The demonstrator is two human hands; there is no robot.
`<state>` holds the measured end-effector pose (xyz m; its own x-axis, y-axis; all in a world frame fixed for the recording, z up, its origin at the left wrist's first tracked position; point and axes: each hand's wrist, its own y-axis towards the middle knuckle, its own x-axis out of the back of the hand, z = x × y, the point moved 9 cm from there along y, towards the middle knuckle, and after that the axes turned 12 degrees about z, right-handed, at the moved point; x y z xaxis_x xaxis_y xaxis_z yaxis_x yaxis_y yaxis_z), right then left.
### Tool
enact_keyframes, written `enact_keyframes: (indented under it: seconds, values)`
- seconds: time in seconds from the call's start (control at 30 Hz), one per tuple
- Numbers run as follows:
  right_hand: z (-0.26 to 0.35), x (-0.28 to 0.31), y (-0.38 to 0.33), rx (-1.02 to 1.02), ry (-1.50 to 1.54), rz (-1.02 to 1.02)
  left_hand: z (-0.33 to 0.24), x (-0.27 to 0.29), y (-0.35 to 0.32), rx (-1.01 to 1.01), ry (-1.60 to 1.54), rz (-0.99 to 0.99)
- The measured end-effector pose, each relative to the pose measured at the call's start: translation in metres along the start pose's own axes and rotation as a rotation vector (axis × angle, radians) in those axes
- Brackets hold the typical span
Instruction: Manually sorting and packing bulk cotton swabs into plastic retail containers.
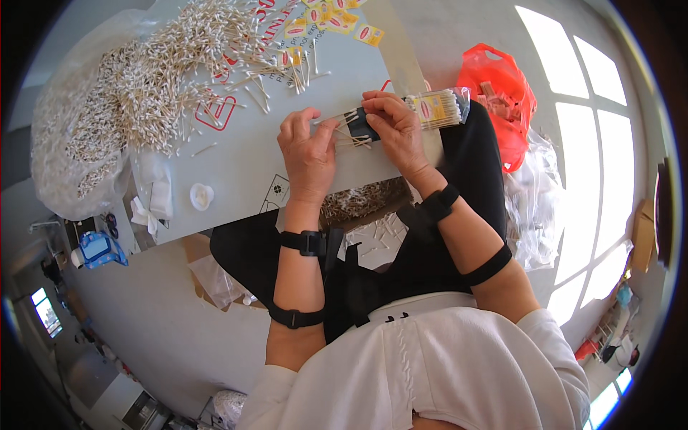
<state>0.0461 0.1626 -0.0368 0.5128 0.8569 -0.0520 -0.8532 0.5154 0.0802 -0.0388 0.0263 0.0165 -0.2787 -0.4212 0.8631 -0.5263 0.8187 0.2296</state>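
Over the table's near right side, my left hand (309, 149) is closed, thumb and fingers pinching a few cotton swabs (352, 140). These swabs point toward my other hand. Curled around the open end of a clear bag of cotton swabs (438, 109) is my right hand (398, 136). That bag lies on its side, packed with swabs, a yellow card label showing through the film. A dark patch (365, 125) appears between the two hands; what it is, I cannot tell. My right fingers partly hide the bag's mouth.
A big heap of loose cotton swabs (143, 86) spills from a clear plastic sack on the left. Several yellow cards (337, 20) lie at the far side. A white round cap (201, 196) sits near the table edge. A red bag (498, 100) stands right; an open box of swabs (365, 201) is below.
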Motion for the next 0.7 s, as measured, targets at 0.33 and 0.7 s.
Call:
enact_keyframes:
  seconds: [0.33,0.7]
  values:
    - [0.033,-0.017,-0.015,0.182,-0.608,0.209,-0.008,-0.005,0.007,-0.101,0.082,0.054]
    - [0.028,-0.018,-0.011,0.173,-0.672,0.189,-0.005,0.002,-0.008,-0.011,0.218,-0.017]
